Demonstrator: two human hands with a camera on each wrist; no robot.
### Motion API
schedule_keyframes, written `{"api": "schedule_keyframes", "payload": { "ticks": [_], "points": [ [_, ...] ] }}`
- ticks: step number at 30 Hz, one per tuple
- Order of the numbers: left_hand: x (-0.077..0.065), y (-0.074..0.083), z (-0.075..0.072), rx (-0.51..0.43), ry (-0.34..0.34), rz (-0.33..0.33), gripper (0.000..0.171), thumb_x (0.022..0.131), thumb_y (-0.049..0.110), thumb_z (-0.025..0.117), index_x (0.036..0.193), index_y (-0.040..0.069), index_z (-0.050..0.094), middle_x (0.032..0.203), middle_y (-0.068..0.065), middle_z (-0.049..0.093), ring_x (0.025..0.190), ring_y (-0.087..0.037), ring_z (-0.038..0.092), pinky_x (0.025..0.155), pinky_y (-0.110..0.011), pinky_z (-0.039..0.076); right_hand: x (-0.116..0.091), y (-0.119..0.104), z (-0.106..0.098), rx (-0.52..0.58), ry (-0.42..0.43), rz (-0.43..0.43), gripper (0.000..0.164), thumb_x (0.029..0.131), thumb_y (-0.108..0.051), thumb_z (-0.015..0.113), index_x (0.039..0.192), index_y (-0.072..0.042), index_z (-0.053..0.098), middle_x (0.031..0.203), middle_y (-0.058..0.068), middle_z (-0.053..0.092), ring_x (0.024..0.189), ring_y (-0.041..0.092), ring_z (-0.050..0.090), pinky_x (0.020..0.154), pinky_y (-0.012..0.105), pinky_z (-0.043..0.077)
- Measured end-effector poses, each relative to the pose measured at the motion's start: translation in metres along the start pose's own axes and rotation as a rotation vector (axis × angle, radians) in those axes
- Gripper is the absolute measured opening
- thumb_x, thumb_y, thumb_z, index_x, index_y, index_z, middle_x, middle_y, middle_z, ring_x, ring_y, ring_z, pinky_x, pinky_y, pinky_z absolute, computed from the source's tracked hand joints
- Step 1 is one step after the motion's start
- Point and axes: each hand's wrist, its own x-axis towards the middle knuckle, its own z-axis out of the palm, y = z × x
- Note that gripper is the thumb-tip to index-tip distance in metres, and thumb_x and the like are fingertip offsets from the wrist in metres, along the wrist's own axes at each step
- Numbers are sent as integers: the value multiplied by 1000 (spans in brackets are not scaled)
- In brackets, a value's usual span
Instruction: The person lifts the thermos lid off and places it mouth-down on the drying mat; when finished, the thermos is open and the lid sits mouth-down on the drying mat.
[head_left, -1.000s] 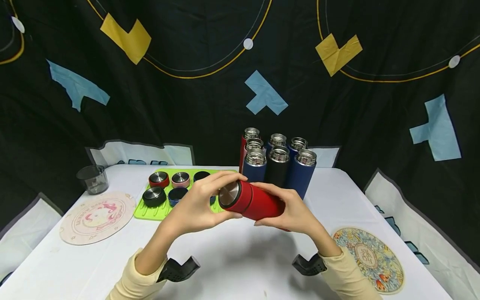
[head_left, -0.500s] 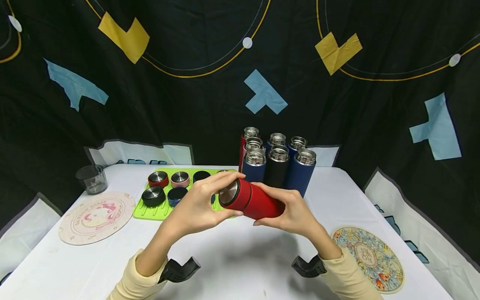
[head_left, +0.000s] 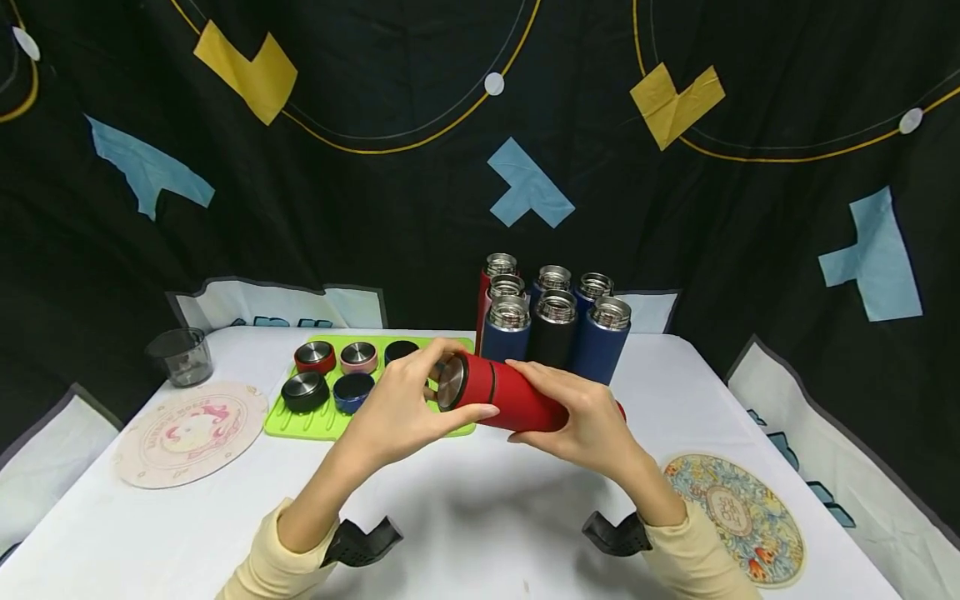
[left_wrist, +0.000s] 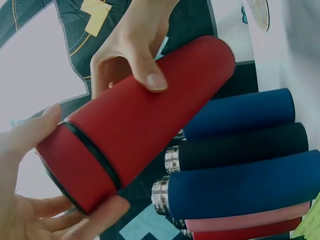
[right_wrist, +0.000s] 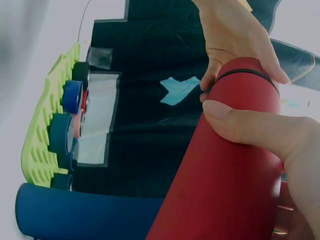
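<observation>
A red thermos bottle (head_left: 525,396) is held nearly lengthwise above the table, its steel-topped end toward the left. My right hand (head_left: 592,417) grips the body, thumb along the near side. My left hand (head_left: 397,412) is at the red screw lid (head_left: 475,379), thumb on one side and fingers on the other. A black ring marks the seam between lid and body, plain in the left wrist view, where the lid (left_wrist: 77,167) sits flush on the bottle. The far fingertips of both hands are partly hidden behind the bottle.
Several uncapped bottles (head_left: 555,333) stand upright at the back, in blue, black, pink and red. Left of them a green tray (head_left: 300,427) holds several lids. A clear cup (head_left: 183,362), a pink round mat (head_left: 195,433) and a patterned round mat (head_left: 738,517) lie around the white table.
My left thumb has slid up and the left fingers have shifted around the lid. The bottle has tipped closer to level, with more of its base end showing past my right hand.
</observation>
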Motion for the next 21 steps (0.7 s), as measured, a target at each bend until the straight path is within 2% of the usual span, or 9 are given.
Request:
{"api": "schedule_keyframes", "payload": {
  "ticks": [4,8,14,17,21],
  "points": [
    [-1,-2,-4,-18,-57,17,62,74,44,82,124,17,57,114,5,62,93,-11,59,70,-23,55,1,1,1,10,-29,7,77,65,-26,91,134,-13,58,125,4,64,109,20,62,83,36,55],
    [-1,-5,-9,-42,-110,106,65,74,37,84,129,17,56,125,4,58,104,-12,56,76,-24,55,1,3,-1,49,-54,22,77,65,-26,91,134,-12,58,124,4,64,106,19,63,81,34,56],
    [1,-6,-16,-83,-192,226,70,71,21,88,133,20,55,129,4,54,111,-12,54,81,-26,55,-1,5,-7,157,-114,74,78,65,-27,91,134,-13,58,121,3,65,100,17,64,78,32,57],
    [1,-7,-18,-99,-225,256,70,70,15,88,133,20,56,131,4,53,115,-13,52,84,-28,54,-2,6,-9,219,-153,126,77,65,-29,91,134,-15,58,118,-1,66,96,15,64,76,31,57],
    [2,-9,-18,-111,-243,285,66,71,11,87,130,20,59,132,4,53,120,-13,49,85,-29,54,-3,6,-10,244,-181,179,78,63,-28,92,132,-16,59,116,-3,67,94,14,63,75,31,57]
  ]
}}
